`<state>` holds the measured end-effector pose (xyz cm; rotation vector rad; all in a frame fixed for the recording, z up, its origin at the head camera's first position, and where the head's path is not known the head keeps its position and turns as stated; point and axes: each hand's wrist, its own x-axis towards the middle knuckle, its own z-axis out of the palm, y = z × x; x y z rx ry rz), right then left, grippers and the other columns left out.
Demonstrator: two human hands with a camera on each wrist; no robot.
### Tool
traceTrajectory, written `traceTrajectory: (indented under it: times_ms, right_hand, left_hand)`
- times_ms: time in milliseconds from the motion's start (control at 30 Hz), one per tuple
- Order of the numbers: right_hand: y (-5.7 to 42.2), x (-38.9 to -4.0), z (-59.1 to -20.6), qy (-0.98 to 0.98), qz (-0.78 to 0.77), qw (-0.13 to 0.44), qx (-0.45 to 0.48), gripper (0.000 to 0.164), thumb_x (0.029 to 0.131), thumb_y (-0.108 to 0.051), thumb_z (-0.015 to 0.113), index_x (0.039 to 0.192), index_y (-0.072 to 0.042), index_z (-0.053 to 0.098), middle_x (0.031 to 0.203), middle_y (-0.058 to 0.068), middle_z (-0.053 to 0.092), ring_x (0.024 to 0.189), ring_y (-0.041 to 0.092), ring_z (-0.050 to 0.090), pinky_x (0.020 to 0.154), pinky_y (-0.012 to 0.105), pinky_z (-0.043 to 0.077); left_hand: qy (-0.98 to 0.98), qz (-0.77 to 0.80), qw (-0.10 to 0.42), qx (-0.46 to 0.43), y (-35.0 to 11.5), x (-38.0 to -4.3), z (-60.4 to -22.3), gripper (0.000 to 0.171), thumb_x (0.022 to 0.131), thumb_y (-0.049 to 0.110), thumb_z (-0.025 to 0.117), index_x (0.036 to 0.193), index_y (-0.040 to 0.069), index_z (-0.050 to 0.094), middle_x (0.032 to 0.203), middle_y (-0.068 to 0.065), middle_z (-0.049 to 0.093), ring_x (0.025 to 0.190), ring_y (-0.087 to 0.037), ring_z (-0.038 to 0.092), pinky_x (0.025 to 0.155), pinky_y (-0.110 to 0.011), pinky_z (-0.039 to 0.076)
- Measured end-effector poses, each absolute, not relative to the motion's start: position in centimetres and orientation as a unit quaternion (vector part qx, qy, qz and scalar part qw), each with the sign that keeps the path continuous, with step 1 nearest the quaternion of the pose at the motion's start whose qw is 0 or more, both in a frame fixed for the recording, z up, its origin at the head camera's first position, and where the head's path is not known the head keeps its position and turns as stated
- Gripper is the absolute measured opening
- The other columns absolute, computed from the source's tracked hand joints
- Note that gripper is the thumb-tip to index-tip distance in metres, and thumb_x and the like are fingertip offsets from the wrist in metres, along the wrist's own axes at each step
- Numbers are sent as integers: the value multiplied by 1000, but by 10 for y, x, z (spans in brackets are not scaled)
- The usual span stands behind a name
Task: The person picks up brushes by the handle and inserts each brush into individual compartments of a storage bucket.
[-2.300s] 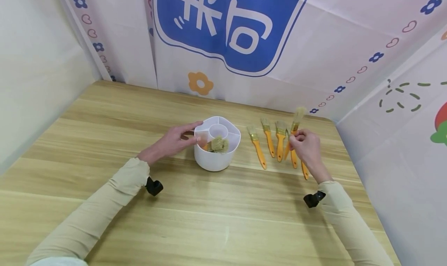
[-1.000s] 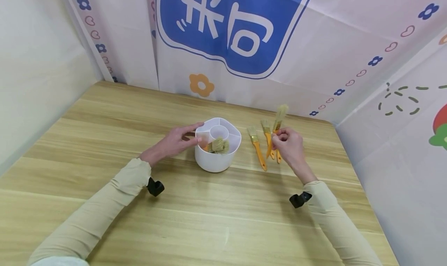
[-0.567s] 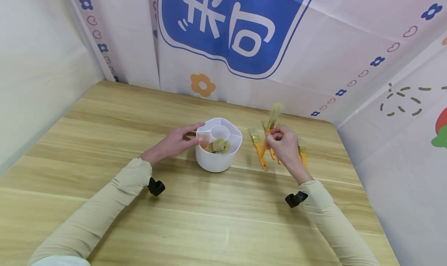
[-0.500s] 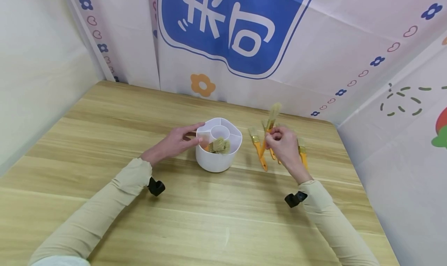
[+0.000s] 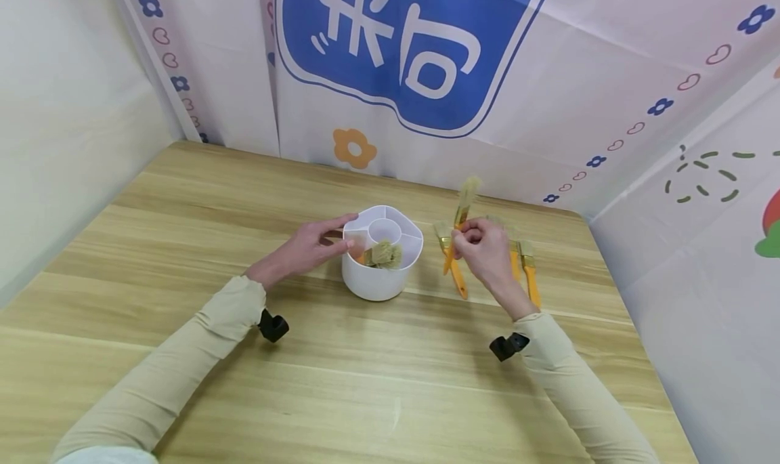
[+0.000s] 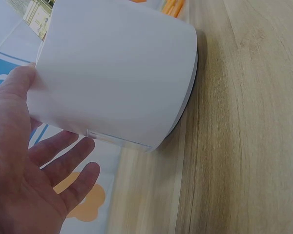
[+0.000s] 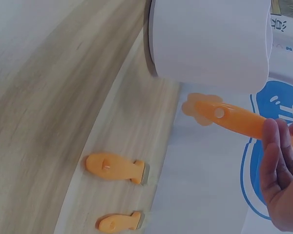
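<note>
My left hand (image 5: 301, 250) holds the rim of a white round divided organizer (image 5: 373, 284), thumb at the near side and forefinger at the far side. In the left wrist view its other fingers stand loosely bent. Paintbrushes (image 5: 384, 254) with pale bristles lean in the organizer's front compartment. My right hand (image 5: 487, 250) pinches a paintbrush (image 5: 464, 203) with an orange handle, bristles up, right of the organizer. The right wrist view shows this brush's handle (image 7: 234, 119) sticking out past the fingers. Below it, another paintbrush (image 5: 458, 278) lies on the table, partly hidden.
More orange-handled paintbrushes (image 5: 529, 274) lie on the wooden table (image 5: 341, 389) to the right, some partly behind my right hand. A printed sheet (image 5: 524, 159) covers the wall behind the table's back edge, and a white side wall (image 5: 701, 281) stands at the right.
My right hand has moved left toward the organizer with the raised paintbrush, uncovering brushes lying on the right. My left hand and the organizer have stayed in place.
</note>
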<state>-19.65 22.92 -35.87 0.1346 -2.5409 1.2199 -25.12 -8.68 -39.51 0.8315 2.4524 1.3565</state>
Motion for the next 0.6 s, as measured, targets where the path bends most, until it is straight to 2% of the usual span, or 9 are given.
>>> traceTrajectory:
  times_ms: [367,600]
  right_hand:
    - [219,-194,-356,-888,433,151,44,17,87,-15,60,94,0,61,70,15,69,53,10,63,54,21,53]
    - [211,-193,-353,-866,475,146,61,16,86,-10,60,94,4,59,71,20,68,51,10,62,53,22,55]
  left_hand:
    - [830,465,113,286,-87,-251,-396,56,95,28,54,146,17,33,142,-21,44,120,-34,55,96,-43,50]
    - [830,467,115,281,-87,-252,-397,57,94,29,55,146,18,34,141,-20,45,120,-34,55,96,-44,49]
